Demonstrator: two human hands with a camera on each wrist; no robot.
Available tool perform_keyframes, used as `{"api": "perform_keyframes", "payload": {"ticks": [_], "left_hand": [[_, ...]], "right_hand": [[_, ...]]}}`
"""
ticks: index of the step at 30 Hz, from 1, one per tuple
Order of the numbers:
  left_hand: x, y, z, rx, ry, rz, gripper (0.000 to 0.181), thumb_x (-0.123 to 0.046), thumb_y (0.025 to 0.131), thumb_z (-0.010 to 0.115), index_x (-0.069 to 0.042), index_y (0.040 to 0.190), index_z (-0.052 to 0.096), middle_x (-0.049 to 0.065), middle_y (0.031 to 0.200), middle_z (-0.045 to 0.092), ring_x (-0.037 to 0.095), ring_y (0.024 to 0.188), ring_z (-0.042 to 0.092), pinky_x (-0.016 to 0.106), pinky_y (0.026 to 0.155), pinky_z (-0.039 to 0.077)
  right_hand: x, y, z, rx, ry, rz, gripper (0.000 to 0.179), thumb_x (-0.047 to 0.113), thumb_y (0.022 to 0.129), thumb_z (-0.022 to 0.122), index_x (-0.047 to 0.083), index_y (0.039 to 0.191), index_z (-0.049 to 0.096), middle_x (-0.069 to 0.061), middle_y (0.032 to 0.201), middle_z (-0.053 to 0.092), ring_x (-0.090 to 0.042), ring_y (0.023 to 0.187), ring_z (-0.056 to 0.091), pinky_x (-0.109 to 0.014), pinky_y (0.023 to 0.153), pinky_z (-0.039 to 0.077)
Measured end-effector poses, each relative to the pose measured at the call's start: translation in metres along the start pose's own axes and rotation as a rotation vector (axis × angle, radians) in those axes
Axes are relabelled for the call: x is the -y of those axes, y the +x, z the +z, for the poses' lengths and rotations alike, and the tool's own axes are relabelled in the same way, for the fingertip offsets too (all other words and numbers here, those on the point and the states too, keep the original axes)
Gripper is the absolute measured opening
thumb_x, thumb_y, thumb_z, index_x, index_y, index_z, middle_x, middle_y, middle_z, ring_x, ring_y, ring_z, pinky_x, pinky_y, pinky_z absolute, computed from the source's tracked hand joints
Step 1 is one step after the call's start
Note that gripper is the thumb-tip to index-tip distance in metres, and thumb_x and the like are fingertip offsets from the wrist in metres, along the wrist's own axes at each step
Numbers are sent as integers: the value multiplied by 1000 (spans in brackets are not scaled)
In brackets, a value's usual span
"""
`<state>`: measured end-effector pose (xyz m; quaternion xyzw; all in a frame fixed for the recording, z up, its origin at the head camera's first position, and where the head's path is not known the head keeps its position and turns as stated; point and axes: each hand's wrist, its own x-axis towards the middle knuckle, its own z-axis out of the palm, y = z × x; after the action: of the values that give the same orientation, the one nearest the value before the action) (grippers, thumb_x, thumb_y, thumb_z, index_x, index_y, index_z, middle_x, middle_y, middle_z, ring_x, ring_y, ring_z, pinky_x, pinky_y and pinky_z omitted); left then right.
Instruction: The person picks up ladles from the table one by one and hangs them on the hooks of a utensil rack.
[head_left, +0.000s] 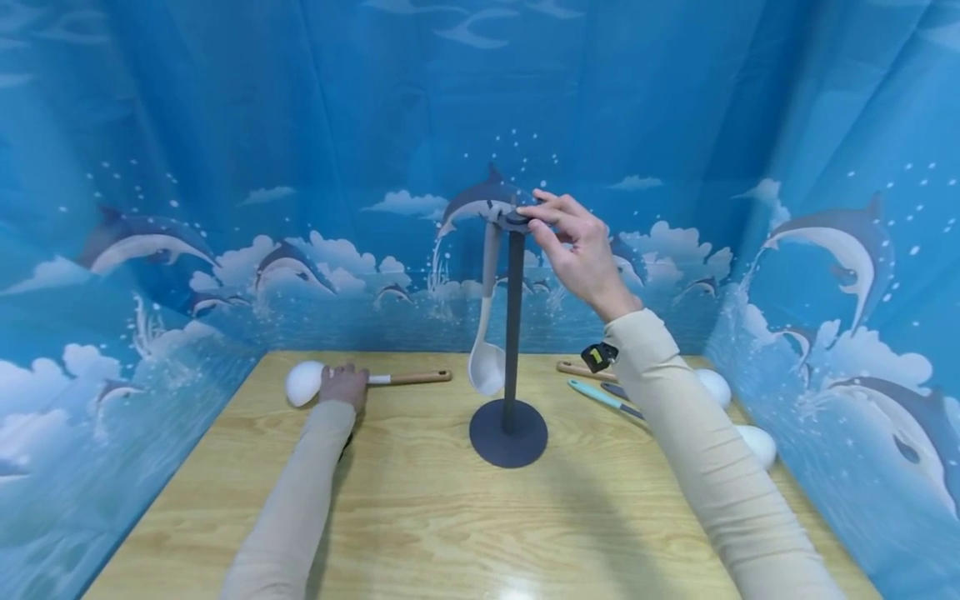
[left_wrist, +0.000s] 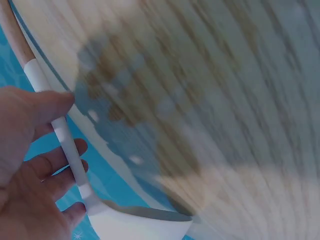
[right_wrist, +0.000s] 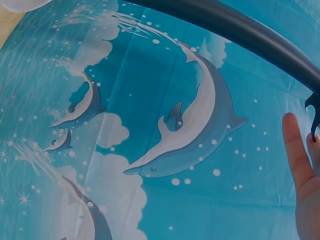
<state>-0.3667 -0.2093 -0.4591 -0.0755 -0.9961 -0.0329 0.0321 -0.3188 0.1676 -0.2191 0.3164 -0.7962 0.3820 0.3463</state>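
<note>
Between my arms, a dark stand [head_left: 514, 333] rises from its round base on the counter [head_left: 450, 517]. At its top my right grip [head_left: 581, 242] has thumb and forefinger brought together on the rim, beside the hooks [right_wrist: 314, 112]. With one slim post, I judge it could tip or twist, so this pinch is best light and pressed downward, never sideways.

Toward the counter's far left edge lies the white ladle [head_left: 381, 379], its wooden end pointing toward the stand. My left grip [head_left: 345, 387] is clamped on its pale neck close to the bowl, thumb on one side and fingers behind. That hold should balance the heavy end and leaves the handle tip free; a loose wrist would let the bowl roll.

Hanging left of the post is a grey-handled ladle [head_left: 487, 367], which blocks a straight path from my left side and could swing if bumped. To the right, my right sleeve [head_left: 697, 442] hides part of a turquoise-handled utensil [head_left: 596, 395]; a white bowl [head_left: 759, 446] shows past it. Farther back are a wooden handle [head_left: 583, 370] and another white bowl [head_left: 714, 387], then the dolphin curtain [head_left: 375, 100] close behind.
</note>
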Motion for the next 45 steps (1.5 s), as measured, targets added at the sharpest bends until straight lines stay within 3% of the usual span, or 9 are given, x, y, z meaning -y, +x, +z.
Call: {"api": "perform_keyframes", "payload": {"ticks": [7,12,15,21,28,32,39,42,45], "left_hand": [[-3,-2,1,-43,40,8,21,3,82,65,-6,101,71,23,105,67,43,104,60,64,102,33],[-1,1,4,-64,79,8,10,-1,82,68,-10,83,73,16,89,71,37,88,62,61,91,41],[0,4,7,-70,84,54,10,-4,82,70,-13,80,73,12,85,72,35,83,63,60,89,42],[-4,11,6,-84,60,115,7,-14,84,74,-16,78,74,8,83,73,31,79,66,57,86,46],[-15,15,-10,-113,-77,146,11,-20,90,70,-13,82,72,6,78,71,29,73,66,51,70,50],[-21,16,-21,-135,-195,136,15,-21,94,67,-10,86,72,7,77,69,23,68,63,41,59,50],[-33,15,-40,-149,-421,107,26,-24,98,60,-6,114,71,9,83,68,18,57,51,30,49,40],[-41,12,-47,-177,-472,121,27,-25,99,59,-8,115,71,8,76,64,18,55,46,30,48,37],[-50,9,-54,-231,-507,159,21,-27,100,57,-11,104,70,6,68,55,18,52,41,30,47,34]], "right_hand": [[1,1,1,-10,5,-6,29,23,102,54,13,125,69,-5,131,60,-16,133,50,-22,78,51],[1,1,2,2,11,-6,29,23,101,55,12,124,69,-8,129,60,-21,133,50,-34,81,55],[0,0,2,-2,11,-4,29,22,101,56,12,124,69,-10,129,60,-19,133,50,-38,82,55],[-1,-2,2,-23,16,-25,28,20,101,56,11,125,69,-9,127,61,-12,134,48,-27,80,54],[-2,-2,1,-22,7,-22,29,21,101,56,12,125,69,-7,127,60,-12,134,48,-34,82,56],[-2,-1,1,-13,9,-20,29,21,101,55,11,126,68,-8,129,60,-13,135,47,-38,83,56],[-2,0,1,-18,17,-26,29,20,101,55,10,126,68,-8,129,59,-17,134,48,-38,83,56],[-1,-2,2,-21,27,-26,29,20,101,55,10,125,68,-8,128,60,-15,135,48,-37,83,57],[-1,-2,3,-32,34,-34,28,19,101,55,10,125,69,-8,125,61,-10,135,46,-36,82,57]]}}
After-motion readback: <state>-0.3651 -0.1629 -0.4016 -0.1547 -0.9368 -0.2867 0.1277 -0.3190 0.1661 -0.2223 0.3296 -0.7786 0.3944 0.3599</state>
